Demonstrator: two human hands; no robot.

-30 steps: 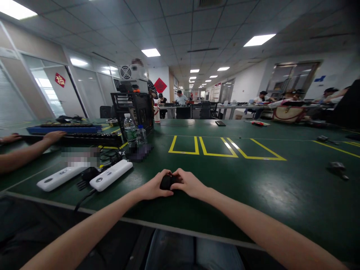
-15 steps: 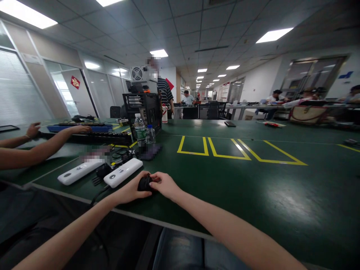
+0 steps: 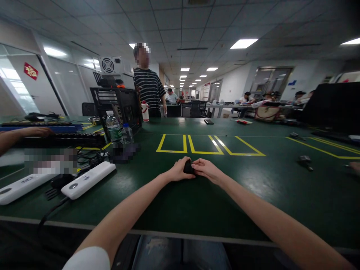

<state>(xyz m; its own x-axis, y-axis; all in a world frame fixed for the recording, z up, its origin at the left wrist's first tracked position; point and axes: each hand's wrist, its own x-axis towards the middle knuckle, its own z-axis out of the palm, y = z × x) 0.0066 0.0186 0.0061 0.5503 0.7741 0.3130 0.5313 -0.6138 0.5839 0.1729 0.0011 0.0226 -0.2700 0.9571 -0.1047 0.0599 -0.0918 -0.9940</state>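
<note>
So in the head view, the small black thing [image 3: 189, 167] is right between the two hands, just above or on the green tabletop [image 3: 168, 213], can't tell which. The left hand [image 3: 177, 171] is the closer one: its fingers curl round the far side and its thumb the near side, so it's clamped on it from about 9 o'clock. The right hand [image 3: 207, 168] comes in from 3 o'clock, thumb and fingertips close together at the thing's edge; can't tell if they're actually gripping. It looks stubby and roundish, matte and dark, no long axis I can make out. Tabletop's smooth with a dull shine, flat yellow tape outlines [image 3: 171, 152] around 12. Glossy white plastic bar [image 3: 92, 178] with rounded ends sits near 9, clear ribbed bottle [image 3: 113, 129] at 10, little metallic part [image 3: 305, 161] out at 3.
</note>
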